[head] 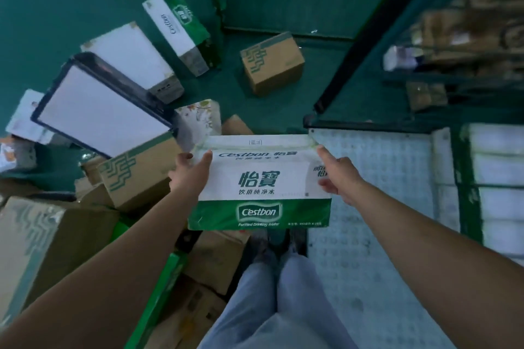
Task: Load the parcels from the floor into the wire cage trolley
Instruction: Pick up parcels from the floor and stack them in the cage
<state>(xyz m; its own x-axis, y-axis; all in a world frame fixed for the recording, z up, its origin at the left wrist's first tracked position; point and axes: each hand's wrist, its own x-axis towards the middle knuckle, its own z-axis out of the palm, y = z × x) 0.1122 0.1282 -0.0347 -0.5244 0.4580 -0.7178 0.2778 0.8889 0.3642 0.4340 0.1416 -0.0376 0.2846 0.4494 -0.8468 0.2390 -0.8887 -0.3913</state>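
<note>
A white-and-green Cestbon box (259, 181) is held off the floor in front of the body, one hand at each short end. The left hand (188, 176) is clasped on the left end, thumb laid over the top edge, fingers hidden behind the box. The right hand (338, 176) is clasped on the right end, thumb up at the top corner, fingers curled round the side. The box is carried level, its printed face upward, above the feet (279, 244) and just left of the trolley floor (368, 207), a pale dotted panel. The trolley's dark frame (365, 123) is seen past the box's far right corner. White parcels (499, 178) are stacked at the right edge, beyond a green post. On the green floor (42, 22) to the left, more parcels lie scattered: a second Cestbon box (178, 31), a brown carton (273, 64) well apart near a wall, a brown carton with green pattern (139, 173) just beside the left wrist, and a white flat box with a dark rim (99, 106). Blurred brown cartons (467, 28) are seen at upper right.
</note>
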